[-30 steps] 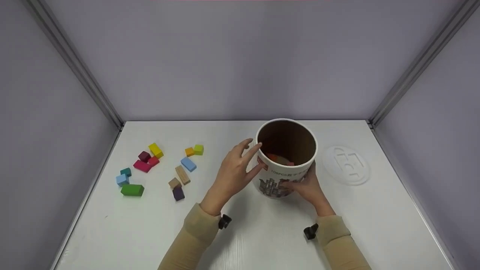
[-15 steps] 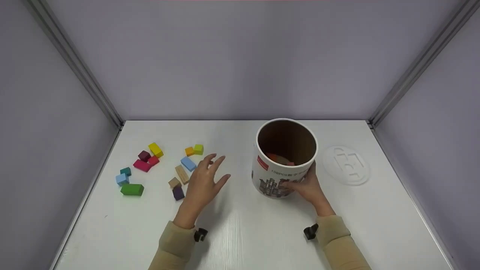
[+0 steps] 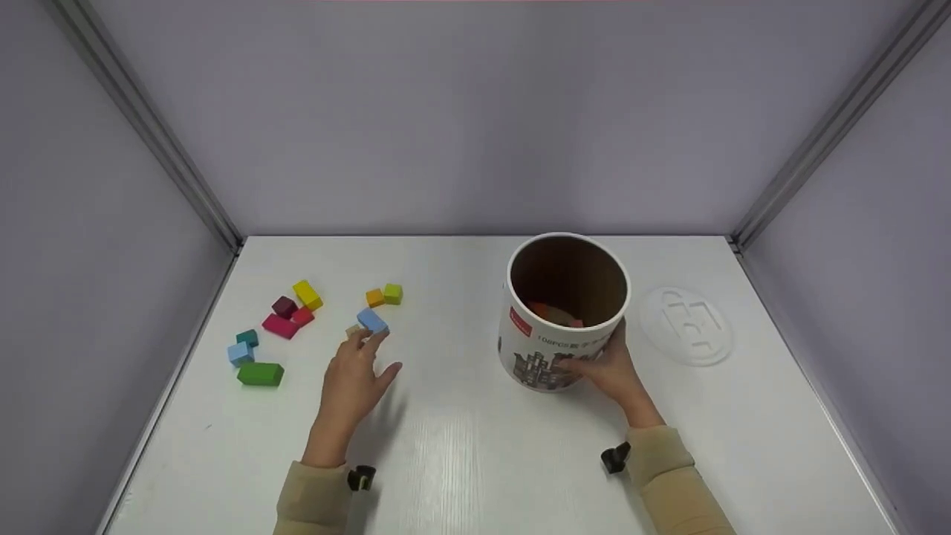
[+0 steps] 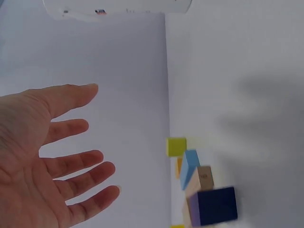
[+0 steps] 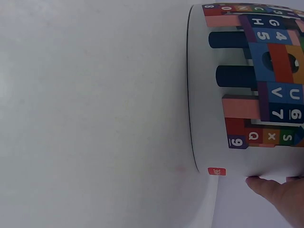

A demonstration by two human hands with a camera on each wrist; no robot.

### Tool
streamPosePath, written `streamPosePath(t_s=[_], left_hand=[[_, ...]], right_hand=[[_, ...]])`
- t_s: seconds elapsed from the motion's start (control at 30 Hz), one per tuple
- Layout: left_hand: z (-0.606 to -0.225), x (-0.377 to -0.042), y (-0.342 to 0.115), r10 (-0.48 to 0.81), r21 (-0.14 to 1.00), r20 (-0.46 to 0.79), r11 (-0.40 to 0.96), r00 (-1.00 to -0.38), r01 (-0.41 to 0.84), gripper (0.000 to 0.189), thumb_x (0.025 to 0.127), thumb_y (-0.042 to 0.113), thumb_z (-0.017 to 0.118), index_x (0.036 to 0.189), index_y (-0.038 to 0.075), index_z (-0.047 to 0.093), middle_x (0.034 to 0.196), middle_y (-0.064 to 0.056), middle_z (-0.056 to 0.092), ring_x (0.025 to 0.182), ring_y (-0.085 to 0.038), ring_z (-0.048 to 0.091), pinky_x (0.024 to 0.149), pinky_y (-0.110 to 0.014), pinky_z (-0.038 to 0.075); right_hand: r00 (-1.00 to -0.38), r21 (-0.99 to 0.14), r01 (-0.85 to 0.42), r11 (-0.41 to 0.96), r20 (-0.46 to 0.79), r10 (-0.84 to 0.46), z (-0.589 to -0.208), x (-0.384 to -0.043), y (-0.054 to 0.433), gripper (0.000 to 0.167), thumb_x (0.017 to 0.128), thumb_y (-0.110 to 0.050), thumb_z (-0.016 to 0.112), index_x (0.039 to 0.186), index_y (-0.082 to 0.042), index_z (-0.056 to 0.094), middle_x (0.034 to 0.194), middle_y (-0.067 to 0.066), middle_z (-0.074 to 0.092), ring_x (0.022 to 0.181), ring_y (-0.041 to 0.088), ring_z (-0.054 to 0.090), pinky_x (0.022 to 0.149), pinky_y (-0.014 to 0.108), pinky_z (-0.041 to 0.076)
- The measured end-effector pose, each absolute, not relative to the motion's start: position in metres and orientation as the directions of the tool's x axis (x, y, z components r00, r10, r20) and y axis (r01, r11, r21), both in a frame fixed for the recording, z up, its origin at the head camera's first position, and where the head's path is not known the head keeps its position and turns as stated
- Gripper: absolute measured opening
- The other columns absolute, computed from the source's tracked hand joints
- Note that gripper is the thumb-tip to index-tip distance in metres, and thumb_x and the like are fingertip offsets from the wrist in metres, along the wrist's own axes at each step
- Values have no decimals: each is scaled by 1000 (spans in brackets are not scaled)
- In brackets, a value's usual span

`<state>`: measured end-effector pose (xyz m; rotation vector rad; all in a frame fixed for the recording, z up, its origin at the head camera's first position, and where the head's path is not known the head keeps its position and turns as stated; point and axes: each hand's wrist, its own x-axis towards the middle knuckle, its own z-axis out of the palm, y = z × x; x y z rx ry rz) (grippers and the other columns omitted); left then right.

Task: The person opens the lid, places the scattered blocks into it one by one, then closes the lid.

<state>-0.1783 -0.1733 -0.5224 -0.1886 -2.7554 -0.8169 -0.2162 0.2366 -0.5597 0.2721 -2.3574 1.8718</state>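
Note:
My left hand [image 3: 348,383] is over the middle group of blocks, its fingers apart and nothing in them. A light blue block [image 3: 373,321] shows just beyond its fingertips. In the head view the hand covers most of the wooden blocks and the dark purple one; the left wrist view shows the dark purple block [image 4: 216,206] and a wooden block [image 4: 202,178]. At right, a tall white cardboard bucket [image 3: 531,345] stands with its mouth uncovered and a few reddish pieces inside. My right hand [image 3: 615,371] grips its lower right side, thumb across the printed front.
Farther left lie a green block [image 3: 260,374], a small light blue cube [image 3: 240,354], a crimson block [image 3: 280,325] and a yellow block [image 3: 307,294]. Orange [image 3: 375,297] and lime [image 3: 393,294] cubes lie behind. A clear round lid [image 3: 686,327] rests right of the bucket.
My left hand has left the bucket's rim and moved left across the table to the middle blocks. The right hand and the bucket have stayed in place.

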Motion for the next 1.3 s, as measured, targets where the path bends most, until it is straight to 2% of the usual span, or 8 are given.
streamPosePath(t_s=[0.13, 0.3, 0.4, 0.6, 0.83, 1.0, 1.3], left_hand=[[-529, -177, -188, 8, 518, 198, 848, -980, 112, 56, 80, 19, 82, 129, 2, 62, 124, -25, 57, 105, -39, 59, 85, -55, 50], [-543, -176, -205, -7, 507, 112, 861, -994, 51, 57, 79, 19, 82, 128, -1, 61, 122, -28, 57, 108, -43, 57, 86, -59, 49], [-551, -173, -213, -10, 499, 58, 866, -998, 20, 57, 80, 18, 82, 128, -1, 60, 122, -28, 56, 109, -44, 56, 87, -60, 48], [-562, -169, -221, -31, 484, -14, 875, -999, -34, 53, 81, 16, 80, 128, 2, 60, 119, -28, 56, 105, -45, 58, 86, -62, 48], [-566, -167, -222, -24, 488, -115, 869, -993, -78, 62, 83, 12, 77, 138, 1, 52, 121, -29, 57, 109, -45, 58, 88, -61, 48], [-566, -166, -222, -9, 485, -119, 872, -993, -66, 62, 82, 7, 77, 137, -1, 50, 116, -29, 60, 107, -46, 59, 86, -60, 49], [-570, -167, -219, 0, 566, -87, 823, -996, -50, 54, 84, -2, 72, 134, -4, 52, 114, -26, 60, 107, -43, 60, 89, -56, 49]], right_hand=[[-980, -955, -199, 219, 188, -69, -556, -215, 235, 129, 64, -11, 94, 155, -21, 3, 152, 16, 28, 142, 31, 26, 117, 46, 14], [-975, -957, -217, 193, 203, -91, -537, -207, 229, 127, 65, -5, 92, 154, -8, 1, 151, 26, 26, 141, 40, 24, 116, 50, 14], [-975, -956, -216, 199, 199, -103, -527, -203, 226, 125, 66, -3, 90, 153, -4, 1, 150, 27, 26, 140, 41, 24, 116, 49, 15], [-977, -955, -204, 216, 184, -106, -524, -201, 225, 123, 68, -2, 89, 153, -4, 0, 151, 25, 25, 141, 41, 23, 117, 50, 13], [-975, -953, -214, 213, 196, -101, -524, -201, 225, 125, 67, -4, 90, 154, -6, 0, 150, 26, 26, 140, 41, 25, 116, 49, 15], [-977, -953, -207, 220, 190, -96, -524, -201, 225, 124, 67, -5, 90, 153, -6, 1, 150, 25, 26, 140, 41, 25, 116, 50, 15], [-976, -953, -209, 218, 192, -99, -524, -202, 225, 124, 67, -4, 90, 153, -4, 1, 151, 26, 24, 140, 41, 24, 116, 50, 15]])
